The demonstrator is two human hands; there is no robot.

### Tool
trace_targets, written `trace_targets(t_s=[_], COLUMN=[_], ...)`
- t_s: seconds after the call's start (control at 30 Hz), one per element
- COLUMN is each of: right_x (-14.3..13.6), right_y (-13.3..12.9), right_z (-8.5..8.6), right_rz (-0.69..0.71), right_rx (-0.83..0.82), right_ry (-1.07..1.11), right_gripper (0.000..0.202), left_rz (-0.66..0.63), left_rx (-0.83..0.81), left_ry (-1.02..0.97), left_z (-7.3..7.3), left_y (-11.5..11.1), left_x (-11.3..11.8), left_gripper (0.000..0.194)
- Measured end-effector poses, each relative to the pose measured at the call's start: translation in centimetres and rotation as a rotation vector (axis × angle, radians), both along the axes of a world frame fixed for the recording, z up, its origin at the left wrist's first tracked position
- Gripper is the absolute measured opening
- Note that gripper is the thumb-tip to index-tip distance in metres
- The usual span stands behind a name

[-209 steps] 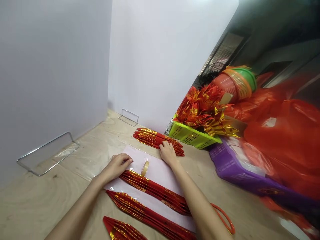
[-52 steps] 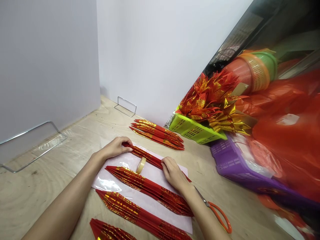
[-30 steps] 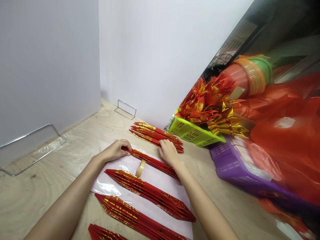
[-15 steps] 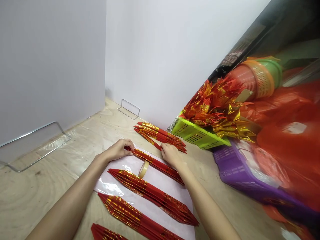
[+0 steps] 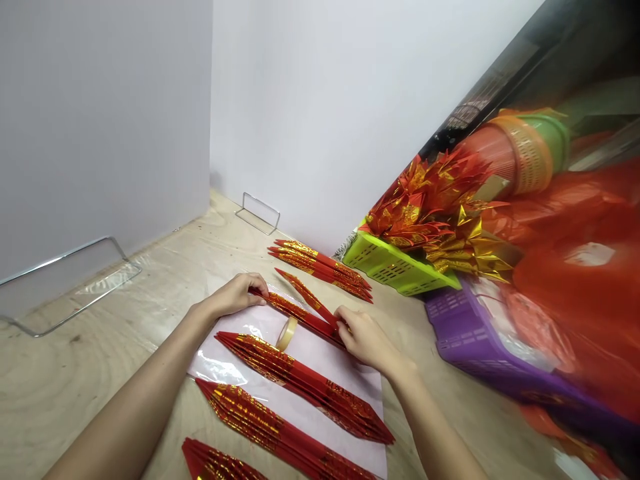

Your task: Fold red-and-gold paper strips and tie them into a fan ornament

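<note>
My left hand (image 5: 251, 292) is closed on the far end of a red and gold folded paper stack (image 5: 295, 313) lying on the white sheet (image 5: 240, 327). My right hand (image 5: 363, 333) pinches the near end of one thin folded paper strip (image 5: 307, 293), slanted just above that stack. Behind it lies a pile of similar folded strips (image 5: 325, 267). A roll of tape (image 5: 287, 333) stands between the held stack and a thicker pleated bundle (image 5: 305, 387). Nearer me rest another pleated bundle (image 5: 270, 427) and part of a third (image 5: 215, 463).
A lime green basket (image 5: 400, 267) of red and gold folded paper ornaments (image 5: 430, 207) stands at the right, beside a purple basket (image 5: 470, 340). Metal wire stands (image 5: 258, 213) sit along the white wall (image 5: 300, 120). Red plastic (image 5: 575, 233) fills the far right.
My right hand has drawn one folded strip away from the back pile, toward me and over the stack. My left hand stays at the stack's far end.
</note>
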State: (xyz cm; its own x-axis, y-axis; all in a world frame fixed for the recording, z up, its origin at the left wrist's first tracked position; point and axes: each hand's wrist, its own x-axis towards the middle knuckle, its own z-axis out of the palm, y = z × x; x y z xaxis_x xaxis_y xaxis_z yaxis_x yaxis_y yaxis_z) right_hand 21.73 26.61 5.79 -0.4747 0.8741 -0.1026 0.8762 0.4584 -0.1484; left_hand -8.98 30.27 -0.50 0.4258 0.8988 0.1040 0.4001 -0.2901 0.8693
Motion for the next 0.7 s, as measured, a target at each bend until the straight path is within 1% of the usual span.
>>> trace_targets(t_s=[0.13,0.27,0.4,0.53,0.7], right_x=[0.5,0.0,-0.6,-0.9,-1.4], right_y=[0.2,-0.2,-0.2,0.0,-0.2], right_z=[-0.8,-1.8,-2.5,-2.7,-2.4], right_rz=[0.014,0.033,0.059,0.072,0.107], right_rx=[0.002,0.022,0.0,-0.014,-0.019], right_ry=[0.01,0.023,0.006,-0.016,-0.018], right_gripper=[0.015,0.016,0.017,0.019,0.022], left_rz=[0.008,0.016,0.02,0.056,0.098], left_rx=[0.009,0.006,0.008,0.023,0.03], left_ry=[0.004,0.017,0.007,-0.025,-0.046], left_z=[-0.1,-0.2,-0.3,-0.5,-0.8], left_y=[0.1,0.1,0.1,0.1,0.0], left_x=[0.0,-0.1,-0.1,-0.1,-0.1], left_gripper=[0.014,0.019,0.02,0.017,0.016])
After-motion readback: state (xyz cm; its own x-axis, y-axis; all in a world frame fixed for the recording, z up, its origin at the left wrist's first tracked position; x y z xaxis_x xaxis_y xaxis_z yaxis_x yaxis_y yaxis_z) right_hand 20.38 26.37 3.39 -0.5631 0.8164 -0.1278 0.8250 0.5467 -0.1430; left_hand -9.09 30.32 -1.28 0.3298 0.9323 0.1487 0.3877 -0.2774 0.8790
